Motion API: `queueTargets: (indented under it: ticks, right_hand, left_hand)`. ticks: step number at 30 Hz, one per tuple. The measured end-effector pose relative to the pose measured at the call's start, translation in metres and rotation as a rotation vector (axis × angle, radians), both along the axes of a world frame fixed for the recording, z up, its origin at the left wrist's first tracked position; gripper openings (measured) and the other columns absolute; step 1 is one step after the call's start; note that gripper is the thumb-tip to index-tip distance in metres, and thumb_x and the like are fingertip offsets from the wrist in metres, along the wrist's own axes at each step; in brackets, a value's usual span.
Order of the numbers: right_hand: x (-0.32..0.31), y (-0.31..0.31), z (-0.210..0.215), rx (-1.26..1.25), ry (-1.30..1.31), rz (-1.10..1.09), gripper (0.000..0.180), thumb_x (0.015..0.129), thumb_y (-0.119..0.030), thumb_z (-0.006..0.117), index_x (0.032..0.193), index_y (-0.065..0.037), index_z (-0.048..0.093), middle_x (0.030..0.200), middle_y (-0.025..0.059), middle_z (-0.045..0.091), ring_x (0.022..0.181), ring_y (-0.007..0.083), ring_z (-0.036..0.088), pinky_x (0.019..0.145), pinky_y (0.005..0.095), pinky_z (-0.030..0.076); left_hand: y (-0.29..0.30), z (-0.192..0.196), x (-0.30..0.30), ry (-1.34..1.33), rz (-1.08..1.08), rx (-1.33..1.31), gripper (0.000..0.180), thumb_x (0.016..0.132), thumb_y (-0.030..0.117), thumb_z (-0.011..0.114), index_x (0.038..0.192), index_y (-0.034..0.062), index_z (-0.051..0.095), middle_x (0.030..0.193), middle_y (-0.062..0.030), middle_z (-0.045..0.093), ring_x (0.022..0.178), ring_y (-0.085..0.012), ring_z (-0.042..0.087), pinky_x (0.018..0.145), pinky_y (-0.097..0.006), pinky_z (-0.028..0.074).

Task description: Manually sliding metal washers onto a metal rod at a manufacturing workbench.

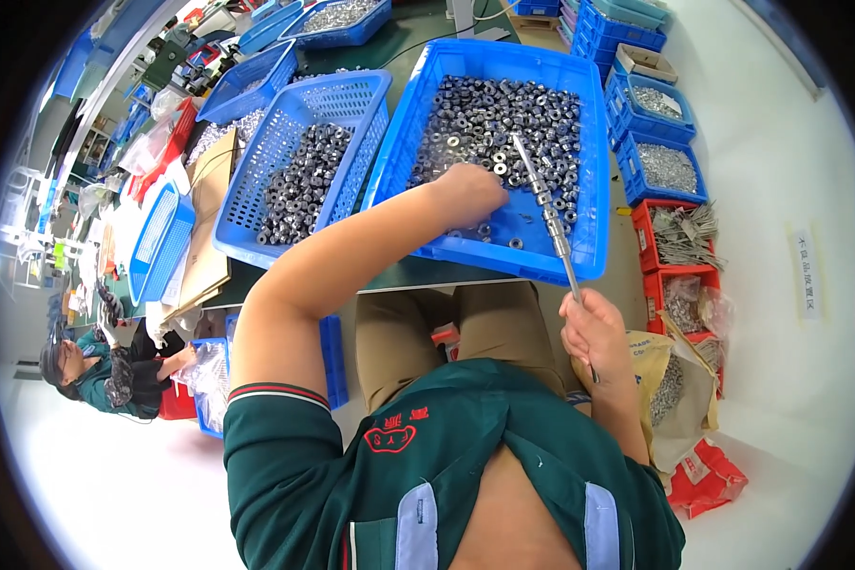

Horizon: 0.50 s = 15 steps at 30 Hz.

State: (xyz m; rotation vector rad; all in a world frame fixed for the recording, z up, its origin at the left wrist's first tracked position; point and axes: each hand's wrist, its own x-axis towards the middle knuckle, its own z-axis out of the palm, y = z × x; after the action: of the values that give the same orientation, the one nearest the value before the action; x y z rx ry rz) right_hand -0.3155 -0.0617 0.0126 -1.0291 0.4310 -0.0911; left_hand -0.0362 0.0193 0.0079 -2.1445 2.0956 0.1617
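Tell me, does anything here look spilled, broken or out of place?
Nothing looks spilled or broken. The dark metal rings lie inside the blue tray, where the left hand reaches in. The right hand holds a thin metal rod with some rings threaded on. The only untidy spot is the open sacks on the floor.

Factory assembly floor: blue crates (579, 171) of small metal rings (503, 119), bins (660, 166) of parts in rows, a second seated worker (95, 366) at left.
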Motion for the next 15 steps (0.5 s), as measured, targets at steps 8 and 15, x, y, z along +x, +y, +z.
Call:
queueTargets:
  ticks: [8, 15]
  right_hand:
    - [-0.001, -0.003, -0.001, 0.015, -0.016, 0.028, 0.014, 0.091, -0.015, 0.051, 0.085, -0.003, 0.050, 0.052, -0.0039, 0.037, 0.038, 0.0025, 0.031, 0.035, 0.0170, 0.025]
    - [-0.004, -0.005, -0.001, 0.015, -0.045, 0.053, 0.015, 0.091, -0.016, 0.051, 0.085, -0.003, 0.051, 0.053, -0.0042, 0.037, 0.039, 0.0021, 0.031, 0.035, 0.0167, 0.025]
  left_hand:
    - [0.006, 0.021, 0.017, 0.948, 0.441, -0.198, 0.023, 0.081, 0.012, 0.061, 0.103, 0.0041, 0.058, 0.082, -0.0085, 0.065, 0.072, -0.0142, 0.062, 0.062, -0.028, 0.049]
    - [0.019, 0.027, 0.047, 1.994, 0.552, -0.289, 0.016, 0.089, 0.008, 0.055, 0.104, 0.0083, 0.054, 0.096, -0.0104, 0.061, 0.075, -0.0122, 0.059, 0.067, -0.026, 0.050]
